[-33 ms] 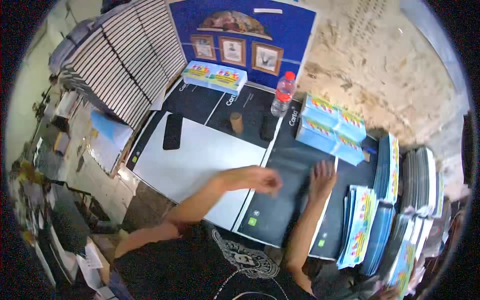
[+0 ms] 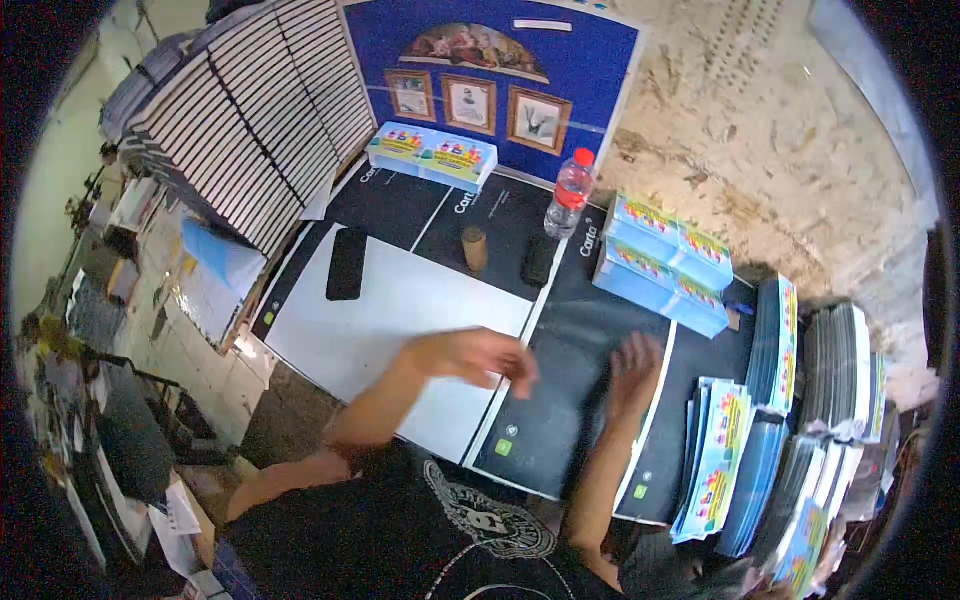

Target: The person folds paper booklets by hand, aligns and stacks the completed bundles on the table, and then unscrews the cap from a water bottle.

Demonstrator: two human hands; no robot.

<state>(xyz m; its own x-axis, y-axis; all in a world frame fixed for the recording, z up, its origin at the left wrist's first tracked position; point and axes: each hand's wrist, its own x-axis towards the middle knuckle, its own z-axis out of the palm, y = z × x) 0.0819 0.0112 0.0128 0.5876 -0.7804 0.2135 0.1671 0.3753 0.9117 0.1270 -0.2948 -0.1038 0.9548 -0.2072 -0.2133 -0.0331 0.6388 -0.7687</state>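
Note:
My left hand (image 2: 472, 358) hangs over the right edge of a white sheet (image 2: 400, 310) on the table, its fingers loosely bent and apart. Nothing shows in it. Over a black mat (image 2: 560, 420) my right hand (image 2: 633, 372) has its fingers spread, also without anything in them. Nearest to the right hand are banded stacks of light blue printed booklets (image 2: 660, 292) behind it. A looser pile of the same colourful booklets (image 2: 718, 460) lies to its right. Both hands are slightly blurred.
A black phone (image 2: 346, 264) lies on the sheet. Behind stand a brown cylinder (image 2: 474, 248), a dark small object (image 2: 538, 262), a red-capped water bottle (image 2: 570, 195) and another booklet stack (image 2: 430, 156). A tall paper stack (image 2: 250, 125) borders the left; more bundles (image 2: 838, 365) line the right.
My left hand has shifted left toward the white sheet. My right hand has moved slightly left and nearer to me. The booklets, phone and bottle stay in place.

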